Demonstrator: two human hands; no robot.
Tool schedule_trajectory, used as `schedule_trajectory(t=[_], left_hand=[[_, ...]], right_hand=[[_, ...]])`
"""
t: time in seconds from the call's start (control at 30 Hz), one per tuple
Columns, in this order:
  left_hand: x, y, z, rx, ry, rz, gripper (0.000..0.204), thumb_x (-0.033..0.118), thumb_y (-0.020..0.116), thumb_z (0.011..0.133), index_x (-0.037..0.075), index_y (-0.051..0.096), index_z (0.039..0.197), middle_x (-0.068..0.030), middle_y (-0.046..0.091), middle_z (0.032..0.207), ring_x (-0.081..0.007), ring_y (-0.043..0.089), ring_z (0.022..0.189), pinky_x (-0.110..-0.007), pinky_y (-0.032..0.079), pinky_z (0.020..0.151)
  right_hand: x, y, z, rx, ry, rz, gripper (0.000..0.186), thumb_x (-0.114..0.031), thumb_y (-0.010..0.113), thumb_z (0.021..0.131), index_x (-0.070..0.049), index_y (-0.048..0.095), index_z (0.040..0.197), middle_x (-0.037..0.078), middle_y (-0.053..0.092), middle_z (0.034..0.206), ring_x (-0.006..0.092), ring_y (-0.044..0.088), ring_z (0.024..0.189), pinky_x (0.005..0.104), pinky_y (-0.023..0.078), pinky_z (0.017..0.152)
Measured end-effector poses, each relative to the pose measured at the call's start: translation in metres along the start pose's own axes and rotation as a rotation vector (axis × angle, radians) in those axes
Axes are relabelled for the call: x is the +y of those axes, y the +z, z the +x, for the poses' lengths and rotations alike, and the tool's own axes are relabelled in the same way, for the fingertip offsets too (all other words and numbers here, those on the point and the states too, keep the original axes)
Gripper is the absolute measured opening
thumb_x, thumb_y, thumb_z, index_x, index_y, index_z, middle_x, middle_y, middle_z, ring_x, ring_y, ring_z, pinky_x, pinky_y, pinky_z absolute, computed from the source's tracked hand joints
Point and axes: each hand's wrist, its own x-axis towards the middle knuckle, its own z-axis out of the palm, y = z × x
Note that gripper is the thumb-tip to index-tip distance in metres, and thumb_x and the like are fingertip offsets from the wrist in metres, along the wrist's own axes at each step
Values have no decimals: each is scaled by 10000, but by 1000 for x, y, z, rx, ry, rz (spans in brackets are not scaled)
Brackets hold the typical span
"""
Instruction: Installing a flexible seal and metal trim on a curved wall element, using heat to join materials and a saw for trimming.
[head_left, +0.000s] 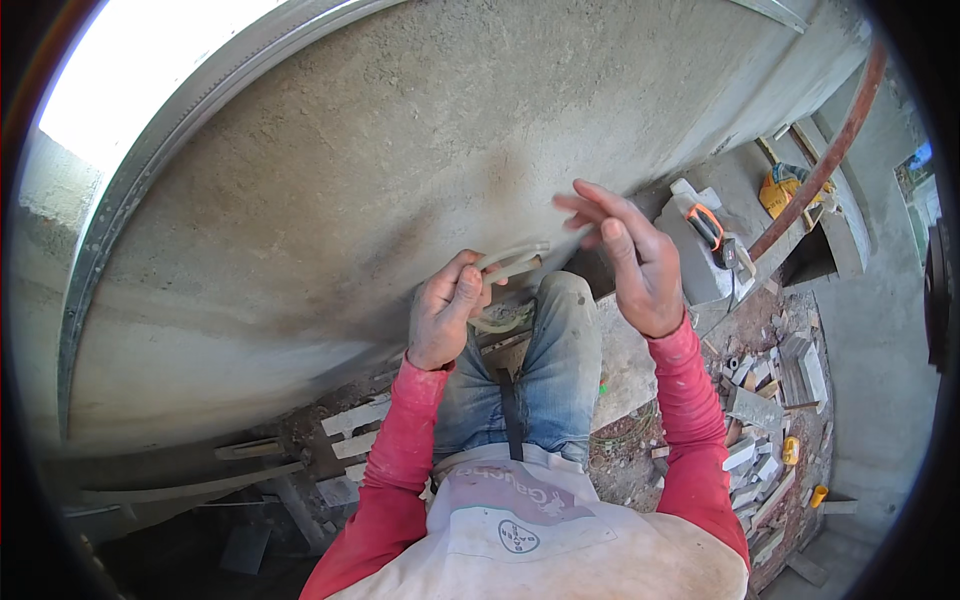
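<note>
In front of my knees, my left hand (448, 308) is closed around a looped length of pale, translucent hose (516, 268). Its two ends stick out to the right of my fingers, and more of the loop hangs below the hand. My right hand (640, 262) is raised to the right of the hose, apart from it. The fingers of that hand are stretched out and partly blurred, with nothing seen in them. Behind both hands stands a rough grey plastered wall (330, 170).
A hand saw with an orange-and-black handle (706, 226) rests on pale blocks (690, 275) at the right. Past it lies a yellow bag (780, 190), near a slanting reddish pole (830, 155). Broken blocks and rubble (760, 430) cover the floor at lower right. A metal strip (130, 180) edges the opening at left.
</note>
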Motion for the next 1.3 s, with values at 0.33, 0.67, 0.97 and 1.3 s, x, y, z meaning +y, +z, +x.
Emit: schedule_trajectory(t=[0.33,0.67,0.97,1.3], left_hand=[[10,8,-11,124,-134,-145,324,234,522,1005,-4,579,1218,-7,609,907,-81,536,811,-248,446,736],[11,24,-29,95,68,65,321,288,497,926,31,558,1110,-140,650,809,-253,630,769,-377,463,710],[-47,19,-15,233,63,130,530,512,492,973,23,643,832,-145,669,737,-338,668,742,-418,497,689],[-92,119,-7,76,-52,661,429,350,527,912,1,659,700,-237,653,683,-412,661,663,-495,538,642]], right_hand=[[-11,31,-1,-332,-335,-554,431,-42,717,824,-2,609,1239,164,609,1016,338,596,905,391,500,791],[-13,17,-21,-575,-456,-861,423,87,577,867,25,590,1286,175,617,1008,319,611,887,369,496,791],[42,-91,20,-319,-499,-1298,297,-13,532,959,48,599,1242,225,655,1111,341,634,973,408,504,839],[79,-14,-106,-1197,-186,-758,171,-144,551,942,15,604,913,214,624,710,383,620,648,462,453,572]])
